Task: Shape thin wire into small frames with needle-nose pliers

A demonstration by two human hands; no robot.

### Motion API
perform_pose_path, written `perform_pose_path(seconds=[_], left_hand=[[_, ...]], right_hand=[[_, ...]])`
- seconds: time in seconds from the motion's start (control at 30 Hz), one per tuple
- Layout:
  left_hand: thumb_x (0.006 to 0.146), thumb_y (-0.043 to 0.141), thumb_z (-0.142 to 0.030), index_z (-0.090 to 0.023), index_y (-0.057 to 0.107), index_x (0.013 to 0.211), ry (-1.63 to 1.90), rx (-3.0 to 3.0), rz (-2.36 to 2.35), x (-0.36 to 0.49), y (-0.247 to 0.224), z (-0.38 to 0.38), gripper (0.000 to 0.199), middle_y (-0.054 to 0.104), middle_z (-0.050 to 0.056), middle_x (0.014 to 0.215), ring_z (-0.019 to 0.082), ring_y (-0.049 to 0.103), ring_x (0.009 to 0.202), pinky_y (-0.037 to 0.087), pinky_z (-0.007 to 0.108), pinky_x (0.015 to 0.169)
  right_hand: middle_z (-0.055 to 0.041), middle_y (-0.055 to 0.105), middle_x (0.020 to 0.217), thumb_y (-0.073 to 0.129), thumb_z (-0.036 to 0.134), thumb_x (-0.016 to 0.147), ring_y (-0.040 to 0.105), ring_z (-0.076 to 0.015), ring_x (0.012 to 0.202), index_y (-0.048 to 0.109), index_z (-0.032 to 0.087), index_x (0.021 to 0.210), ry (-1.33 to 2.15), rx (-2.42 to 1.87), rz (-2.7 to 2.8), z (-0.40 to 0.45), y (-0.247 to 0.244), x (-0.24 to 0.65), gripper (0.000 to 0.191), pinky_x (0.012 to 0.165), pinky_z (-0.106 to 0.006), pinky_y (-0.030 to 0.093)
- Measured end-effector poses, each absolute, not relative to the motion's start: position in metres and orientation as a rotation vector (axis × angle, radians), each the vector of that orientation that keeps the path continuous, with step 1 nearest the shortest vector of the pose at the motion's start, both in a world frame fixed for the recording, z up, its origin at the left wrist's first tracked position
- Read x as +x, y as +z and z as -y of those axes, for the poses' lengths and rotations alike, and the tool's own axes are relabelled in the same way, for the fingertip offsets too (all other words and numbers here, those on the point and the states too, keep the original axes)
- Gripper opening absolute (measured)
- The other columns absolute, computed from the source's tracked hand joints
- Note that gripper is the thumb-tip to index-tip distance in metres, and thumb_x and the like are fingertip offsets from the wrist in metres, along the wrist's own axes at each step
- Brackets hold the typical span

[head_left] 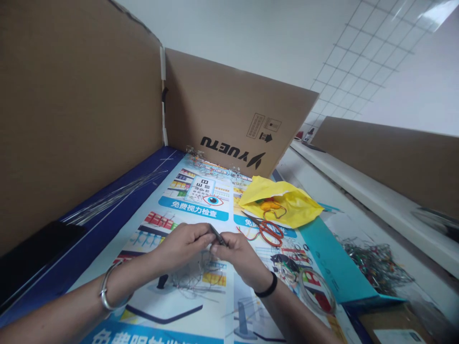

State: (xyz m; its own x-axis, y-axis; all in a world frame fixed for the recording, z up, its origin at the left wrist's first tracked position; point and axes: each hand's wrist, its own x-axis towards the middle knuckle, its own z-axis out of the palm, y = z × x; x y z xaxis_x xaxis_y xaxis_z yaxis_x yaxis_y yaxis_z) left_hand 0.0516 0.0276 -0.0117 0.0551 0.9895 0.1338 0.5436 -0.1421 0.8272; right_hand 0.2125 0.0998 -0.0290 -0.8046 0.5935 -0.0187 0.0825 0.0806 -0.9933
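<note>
My left hand (pixel 193 240) and my right hand (pixel 233 249) meet over the printed poster sheet (pixel 231 282). Both are closed, with thumbs and fingers pinched round a slim dark grey object (pixel 217 235); its kind is too small to make out. Thin loose wires (pixel 190 278) lie on the sheet just below my hands. Orange-handled scissors (pixel 271 234) rest a little to the right of my right hand, blades pointing up and left. Behind them lies a yellow bag (pixel 304 204) with its mouth open and orange items showing inside.
Cardboard panels (pixel 222 105) rise at the back and left. Long straight wires (pixel 118 197) lie at left near a black object (pixel 43 253). A wire coil (pixel 317 291) sits at right, with a tangled wire heap (pixel 376 263) beyond a teal panel (pixel 332 260).
</note>
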Motion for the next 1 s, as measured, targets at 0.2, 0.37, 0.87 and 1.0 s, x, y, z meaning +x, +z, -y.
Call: perform_pose_path(seconds=[0.2, 0.37, 0.87, 1.0], left_hand=[[0.086, 0.037, -0.036, -0.018, 0.051, 0.065, 1.167, 1.724, -1.749, 0.049, -0.009, -0.025, 0.032, 0.048, -0.003, 0.06, 0.011, 0.043, 0.058, 0.032, 0.022, 0.056], [0.088, 0.035, -0.037, -0.019, 0.052, 0.068, 1.26, 1.807, -1.81, 0.049, -0.014, -0.022, 0.032, 0.051, -0.002, 0.061, 0.012, 0.045, 0.058, 0.034, 0.022, 0.058], [0.089, 0.038, -0.029, -0.019, 0.055, 0.071, 1.311, 2.019, -1.916, 0.053, -0.029, -0.023, 0.027, 0.057, 0.0, 0.062, 0.012, 0.051, 0.06, 0.035, 0.024, 0.061], [0.089, 0.037, -0.028, -0.019, 0.053, 0.069, 1.316, 2.003, -1.919, 0.055, -0.028, -0.021, 0.026, 0.055, -0.001, 0.062, 0.011, 0.049, 0.058, 0.035, 0.023, 0.06]], right_hand=[[0.0013, 0.051, 0.055, 0.057, 0.051, 0.076, 0.048, -0.0095, 0.051, 0.055, 0.014, 0.068, 1.787, -0.801, 1.869, -0.09, -0.023, 0.221, 0.038, 0.052, -0.022, 0.036], [-0.0005, 0.055, 0.052, 0.045, 0.061, 0.079, 0.052, -0.0091, 0.042, 0.058, 0.012, 0.073, 2.022, -0.812, 1.859, -0.08, -0.025, 0.229, 0.051, 0.043, -0.019, 0.033], [0.0013, 0.053, 0.048, 0.046, 0.063, 0.077, 0.052, -0.0083, 0.039, 0.057, 0.012, 0.07, 2.035, -0.81, 1.844, -0.076, -0.032, 0.226, 0.053, 0.039, -0.017, 0.03], [0.0024, 0.052, 0.046, 0.045, 0.062, 0.079, 0.049, -0.007, 0.036, 0.056, 0.013, 0.069, 2.012, -0.808, 1.841, -0.076, -0.034, 0.224, 0.051, 0.038, -0.017, 0.027]])
